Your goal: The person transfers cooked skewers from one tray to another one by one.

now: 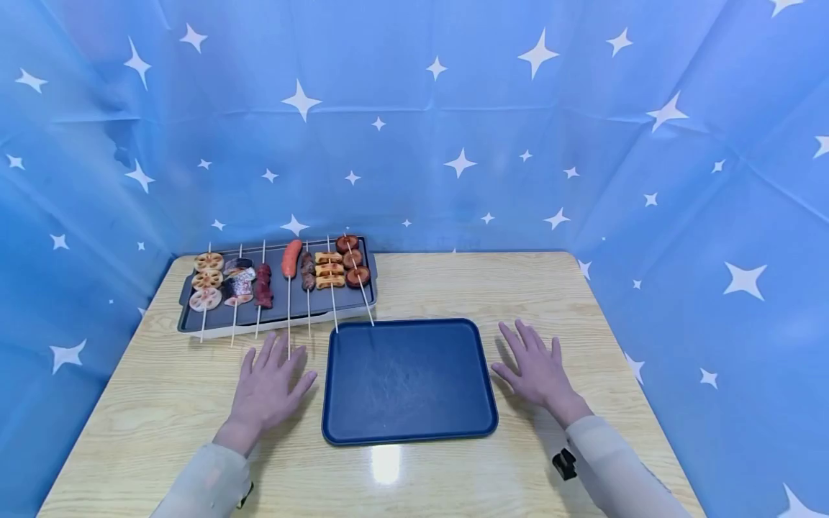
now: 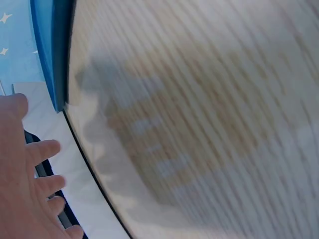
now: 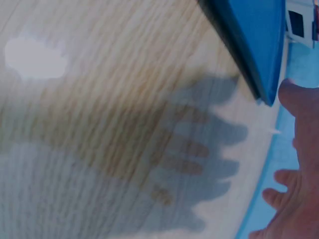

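In the head view, my left hand [image 1: 265, 392] hovers over the table with fingers spread, just in front of a grill plate [image 1: 299, 305] holding several food skewers. The stick of the sausage skewer [image 1: 291, 259] reaches over the grill's front edge and overlaps my left fingertips in this view. My right hand [image 1: 536, 370], fingers also spread and holding nothing, is to the right of a dark blue tray [image 1: 414, 388]. Both wrist views show the hands raised, with shadows below them; the left hand [image 2: 20, 174] and right hand [image 3: 299, 194] are each partly cut off by the frame.
Along the grill sit lotus root slices [image 1: 207, 279], dark-skinned pieces [image 1: 238, 282], red meat [image 1: 263, 286], small brown meat [image 1: 308, 272], yellow grilled pieces [image 1: 329, 269] and mushroom caps [image 1: 352, 260], all on sticks. The wooden table [image 1: 466, 288] meets a blue star-patterned curtain [image 1: 414, 144].
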`<state>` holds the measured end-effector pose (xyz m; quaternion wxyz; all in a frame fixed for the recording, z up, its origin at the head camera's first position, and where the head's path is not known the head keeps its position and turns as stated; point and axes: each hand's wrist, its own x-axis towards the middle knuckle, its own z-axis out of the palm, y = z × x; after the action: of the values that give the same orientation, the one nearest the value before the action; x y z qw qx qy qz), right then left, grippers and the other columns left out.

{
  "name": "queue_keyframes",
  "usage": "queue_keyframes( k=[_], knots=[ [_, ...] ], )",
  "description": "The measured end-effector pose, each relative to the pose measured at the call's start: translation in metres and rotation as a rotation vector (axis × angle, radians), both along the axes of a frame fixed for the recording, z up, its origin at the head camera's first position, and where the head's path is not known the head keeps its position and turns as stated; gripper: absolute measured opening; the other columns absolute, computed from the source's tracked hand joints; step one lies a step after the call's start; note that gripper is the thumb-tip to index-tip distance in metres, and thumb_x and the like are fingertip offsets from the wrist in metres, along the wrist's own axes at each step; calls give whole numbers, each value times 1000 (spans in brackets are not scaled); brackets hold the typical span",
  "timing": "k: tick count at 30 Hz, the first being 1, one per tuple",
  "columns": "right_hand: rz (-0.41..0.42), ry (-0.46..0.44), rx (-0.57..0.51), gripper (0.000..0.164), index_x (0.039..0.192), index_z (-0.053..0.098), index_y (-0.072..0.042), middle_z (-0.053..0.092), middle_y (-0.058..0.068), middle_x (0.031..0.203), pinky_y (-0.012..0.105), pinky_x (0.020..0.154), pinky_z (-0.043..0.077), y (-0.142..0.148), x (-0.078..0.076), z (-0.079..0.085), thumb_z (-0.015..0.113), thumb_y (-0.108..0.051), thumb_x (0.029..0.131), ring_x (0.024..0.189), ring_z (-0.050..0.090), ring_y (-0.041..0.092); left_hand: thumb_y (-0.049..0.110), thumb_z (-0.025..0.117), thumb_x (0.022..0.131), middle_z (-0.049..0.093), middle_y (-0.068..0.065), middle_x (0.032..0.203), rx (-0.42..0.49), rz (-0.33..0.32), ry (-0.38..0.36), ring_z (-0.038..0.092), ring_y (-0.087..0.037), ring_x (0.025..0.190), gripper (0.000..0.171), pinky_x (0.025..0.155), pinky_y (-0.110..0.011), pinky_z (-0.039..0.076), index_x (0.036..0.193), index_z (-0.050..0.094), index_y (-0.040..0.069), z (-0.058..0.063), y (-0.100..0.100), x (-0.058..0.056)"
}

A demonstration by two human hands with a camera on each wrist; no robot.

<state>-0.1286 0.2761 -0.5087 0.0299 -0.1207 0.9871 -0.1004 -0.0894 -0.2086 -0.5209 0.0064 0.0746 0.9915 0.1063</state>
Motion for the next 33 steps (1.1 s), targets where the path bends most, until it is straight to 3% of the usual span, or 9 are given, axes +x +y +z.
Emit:
queue_keyframes(
  k=[5,13,19,25,33],
  knots=[
    [40,1,-20,67,153,31,-17,32,20,156,70,111,20,-9,1,6,55,-43,96,139,36,44,55,43,97,38,-20,152,-4,-5,-14,25,-41,145,60,114,-62,22,140,53,14,5,2,9],
    [122,60,-34,55,139,52,-9,54,21,138,62,100,41,-30,-3,18,63,-37,93,125,53,41,44,55,96,63,-16,126,40,25,-8,53,-39,121,43,97,-60,43,122,66,11,16,8,17],
    [190,117,-28,45,127,63,-9,63,15,124,56,93,48,-49,-9,27,68,-33,90,113,60,35,39,54,97,72,-9,108,119,48,-103,69,-29,93,37,74,-48,55,120,67,12,31,17,18],
    [231,85,-19,41,127,63,-11,64,12,122,52,93,49,-71,-16,33,66,-32,92,111,62,32,37,55,96,71,3,84,165,85,-153,61,-11,65,33,53,-33,47,116,69,15,37,26,17],
    [311,55,-10,39,127,64,-11,68,9,120,49,92,51,-104,-26,43,64,-32,93,109,64,29,35,55,96,66,7,69,168,114,-156,52,-8,53,32,47,-29,41,114,69,12,32,36,15]
  ],
)
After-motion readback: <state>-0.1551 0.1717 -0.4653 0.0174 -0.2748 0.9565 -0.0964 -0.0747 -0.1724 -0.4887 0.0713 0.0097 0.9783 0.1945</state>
